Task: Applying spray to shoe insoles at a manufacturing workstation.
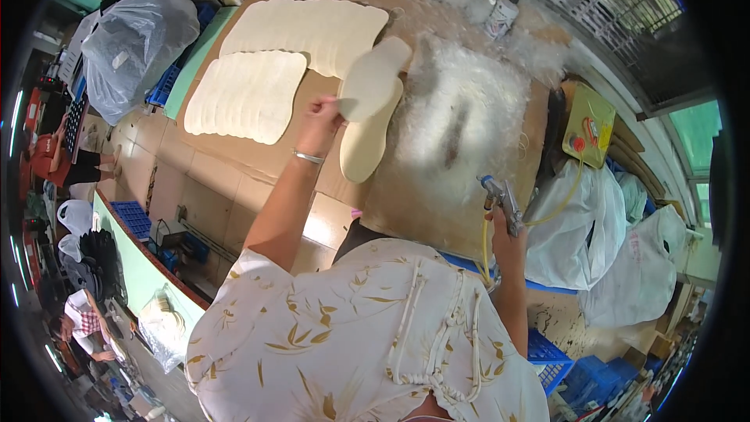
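At upper centre, I see the left hand (322, 116) pinching a pale insole (376, 78), its long axis slanting away toward upper right; the farther right hand (508, 241), lower right, grips a spray gun (508, 207).

Tiled floor (160, 135), green-topped table (131, 266) lower left, barred window (634, 0) upper right; glowing strip light (16, 119)

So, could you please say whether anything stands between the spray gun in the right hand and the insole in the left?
Nothing visible does: between the right hand with its spray gun and the left hand with the held insole, only a second insole and the whitened work surface show, lying lower.
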Tool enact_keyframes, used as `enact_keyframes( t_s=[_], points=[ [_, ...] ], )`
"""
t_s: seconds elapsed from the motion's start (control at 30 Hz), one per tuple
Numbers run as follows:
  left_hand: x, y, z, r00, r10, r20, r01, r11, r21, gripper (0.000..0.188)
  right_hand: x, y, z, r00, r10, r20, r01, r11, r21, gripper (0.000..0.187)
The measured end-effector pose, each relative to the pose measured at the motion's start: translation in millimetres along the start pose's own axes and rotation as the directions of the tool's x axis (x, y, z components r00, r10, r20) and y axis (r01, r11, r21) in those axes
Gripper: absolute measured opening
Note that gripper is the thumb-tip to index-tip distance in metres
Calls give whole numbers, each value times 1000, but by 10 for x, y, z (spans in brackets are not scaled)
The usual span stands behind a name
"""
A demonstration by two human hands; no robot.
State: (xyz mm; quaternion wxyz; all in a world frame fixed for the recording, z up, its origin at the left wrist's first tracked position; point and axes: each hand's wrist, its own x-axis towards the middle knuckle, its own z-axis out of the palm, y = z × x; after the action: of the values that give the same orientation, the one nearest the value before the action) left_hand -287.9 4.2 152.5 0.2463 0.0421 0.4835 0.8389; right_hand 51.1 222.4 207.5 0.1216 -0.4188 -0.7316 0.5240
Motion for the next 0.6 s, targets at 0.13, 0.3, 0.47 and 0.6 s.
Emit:
enact_keyframes(
  t_s=[0.13, 0.3, 0.47, 0.6],
  points=[
    [188, 271, -718, 990, 121, -66, -123, 992, -25, 8, 63, 6, 158, 999, -22, -26, 22, 1000, -6, 26],
    [239, 207, -1529, 971, 177, -160, -181, 983, -9, 9, 124, 1, 257, 1000, -22, 13, 22, 1000, -17, 24],
    [86, -10, -2115, 949, 166, -270, -176, 984, -13, 11, 147, 17, 313, 997, 66, 42, -64, 996, -58, 24],
    [11, -189, -2370, 892, 148, -426, -159, 987, 10, 7, 157, -9, 362, 996, 84, 34, -82, 995, -60, 24]
  ],
)
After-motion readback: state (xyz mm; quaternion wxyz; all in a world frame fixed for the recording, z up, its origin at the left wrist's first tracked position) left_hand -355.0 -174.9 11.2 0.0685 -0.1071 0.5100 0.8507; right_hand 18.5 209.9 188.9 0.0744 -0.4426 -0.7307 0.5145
